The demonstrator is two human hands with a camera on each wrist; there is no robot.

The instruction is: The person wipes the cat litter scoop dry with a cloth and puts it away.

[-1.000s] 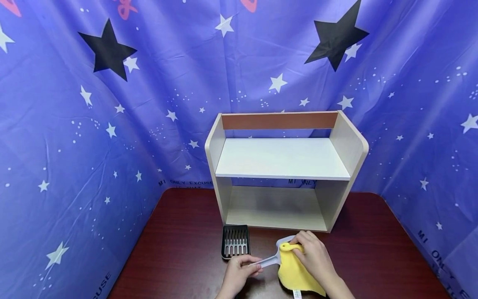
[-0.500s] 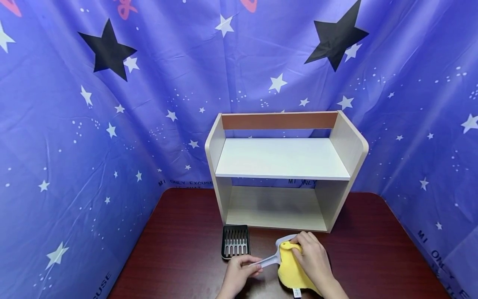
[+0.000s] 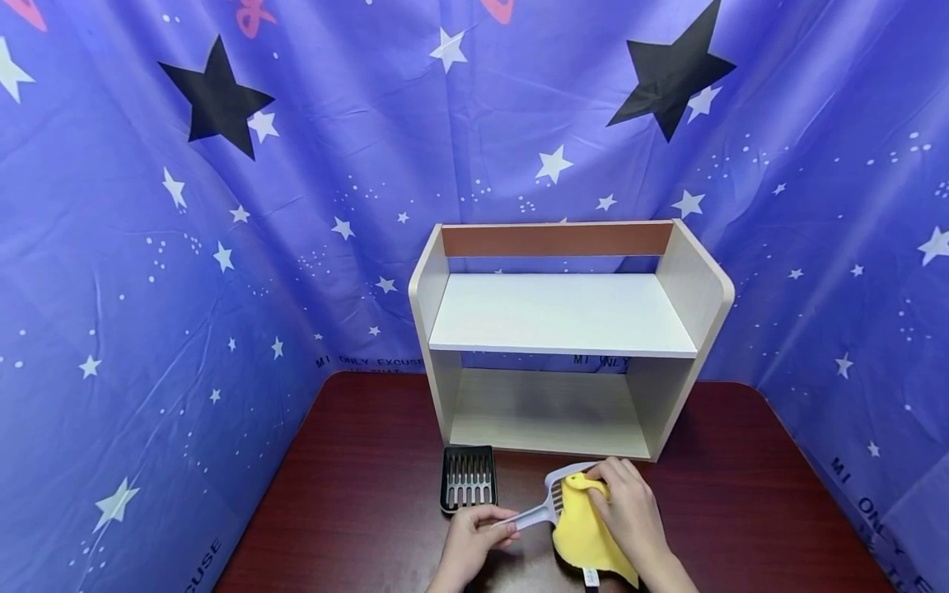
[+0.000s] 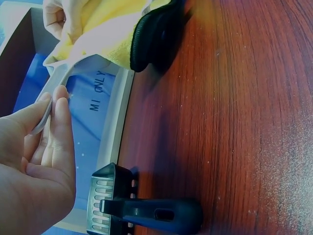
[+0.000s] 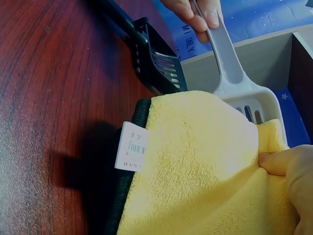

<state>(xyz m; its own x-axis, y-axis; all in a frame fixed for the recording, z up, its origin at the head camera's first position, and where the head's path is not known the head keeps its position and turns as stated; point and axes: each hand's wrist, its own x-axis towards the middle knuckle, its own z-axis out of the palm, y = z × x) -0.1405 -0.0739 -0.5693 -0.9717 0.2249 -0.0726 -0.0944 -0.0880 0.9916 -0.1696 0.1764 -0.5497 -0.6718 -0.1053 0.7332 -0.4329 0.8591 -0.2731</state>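
My left hand [image 3: 469, 545] pinches the handle of a light grey slotted litter scoop [image 3: 532, 517], held above the table. A yellow cloth [image 3: 582, 531] with dark edging lies over much of the scoop's head and hangs down from it. My right hand [image 3: 630, 512] pinches a fold of this cloth at the head's right side; in the right wrist view, the thumb [image 5: 274, 163] presses into the yellow pile. Some slots show past the cloth's edge. A white label [image 5: 131, 147] sticks out from the dark edging. The fingers behind the cloth are hidden.
A black slotted litter scoop [image 3: 469, 479] rests on the dark red wooden table [image 3: 356, 494], left of the hands. Close behind stands a two-tier shelf [image 3: 559, 317]. Blue star-patterned curtains [image 3: 334, 165] surround the table.
The cloth and right hand have shifted slightly over the scoop, so slots along the head's left side now show. My left hand keeps its grip on the handle.
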